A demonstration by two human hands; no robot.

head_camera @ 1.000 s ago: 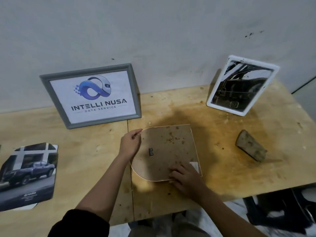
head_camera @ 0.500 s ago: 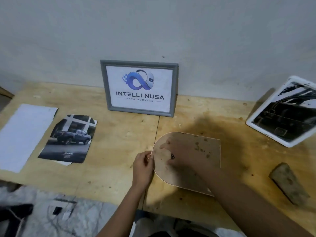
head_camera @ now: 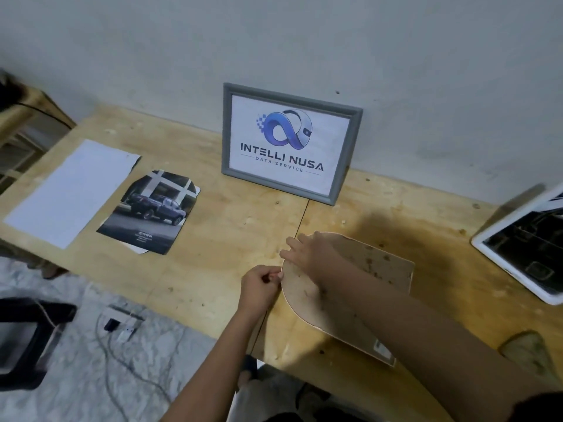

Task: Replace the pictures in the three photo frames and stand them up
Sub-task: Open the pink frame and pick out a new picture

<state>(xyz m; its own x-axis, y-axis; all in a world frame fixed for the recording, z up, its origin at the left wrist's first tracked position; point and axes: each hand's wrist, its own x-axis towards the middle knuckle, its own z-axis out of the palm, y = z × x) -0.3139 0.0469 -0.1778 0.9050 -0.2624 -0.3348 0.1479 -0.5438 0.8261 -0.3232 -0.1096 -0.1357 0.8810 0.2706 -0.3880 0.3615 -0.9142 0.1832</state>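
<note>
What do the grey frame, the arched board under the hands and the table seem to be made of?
The grey frame is probably painted wood or moulded plastic: matt grey with a stepped profile, and the look leaves it open. The board is likely hardboard or fibreboard: thin, dull brown, with dark specks. The table looks like unfinished plywood: pale grain, knots and a seam between sheets.

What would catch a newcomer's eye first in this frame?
The grey frame with the blue Intelli Nusa logo, standing by the wall at centre back. In front, the right hand presses flat on a brown arched board on the table while the left hand pinches its rounded edge.
</note>
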